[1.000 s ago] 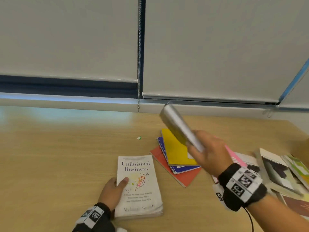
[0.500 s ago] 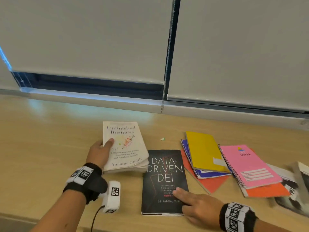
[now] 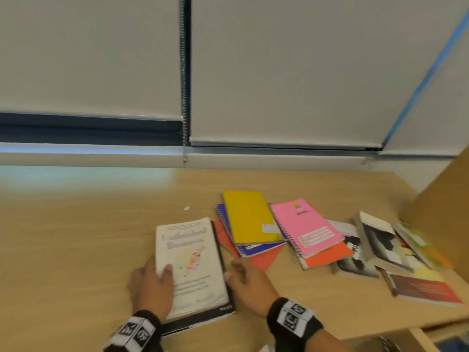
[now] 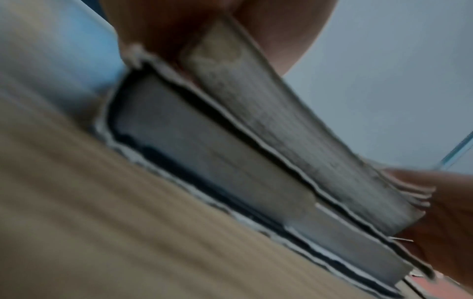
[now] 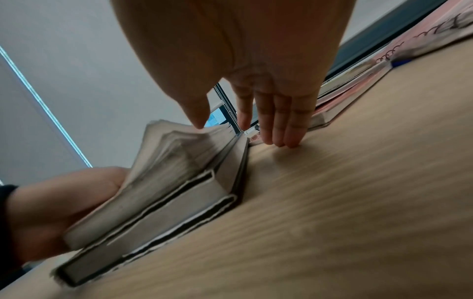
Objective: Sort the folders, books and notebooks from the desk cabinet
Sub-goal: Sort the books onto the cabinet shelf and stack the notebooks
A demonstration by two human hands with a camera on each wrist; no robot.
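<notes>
You are facing a light wood-grain desk (image 3: 76, 250). Directly on it lie a black-covered book (image 3: 223, 309) at the near edge, a flat orange folder (image 3: 264, 260) under the spiral notebooks, a second orange-covered book (image 3: 327, 255) to its right, several overlapping paperbacks (image 3: 380, 245) at the right side, and a small white scrap (image 3: 186, 208) near the middle.
</notes>
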